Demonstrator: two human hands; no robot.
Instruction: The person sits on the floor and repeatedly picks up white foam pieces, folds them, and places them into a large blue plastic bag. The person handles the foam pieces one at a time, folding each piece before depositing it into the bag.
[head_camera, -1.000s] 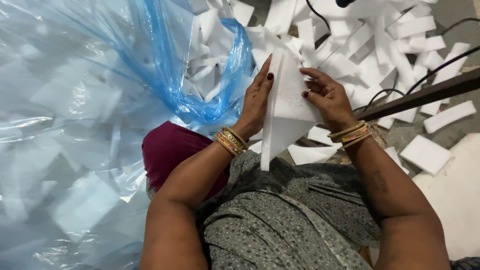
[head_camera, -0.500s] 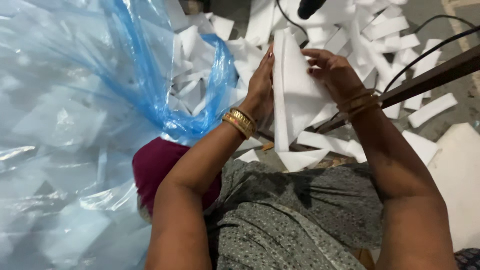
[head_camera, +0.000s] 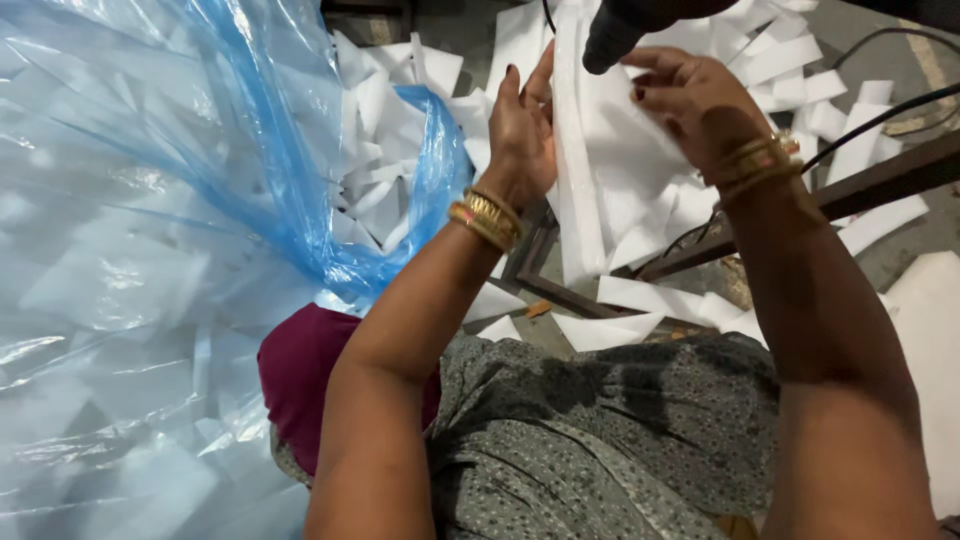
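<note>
Two hands hold a stack of white foam sheets (head_camera: 600, 170) upright above the lap.

The left hand (head_camera: 522, 130) presses flat against one side; the right hand (head_camera: 695, 100) curls over the other. Foam offcuts (head_camera: 800, 70) litter the grey floor (head_camera: 900, 265); a clear blue-tinted plastic bag (head_camera: 150, 250) of scraps lies left.

I have both arms stretched forward and raised, elbows bent, forearms bare with gold bangles at each wrist. My left hand (head_camera: 522, 125) stands upright, palm facing right, fingers (head_camera: 512, 85) straight and close together. My right hand (head_camera: 695, 100) sits opposite, just beside it, knuckles up, its fingers curled inward toward the left palm.
</note>
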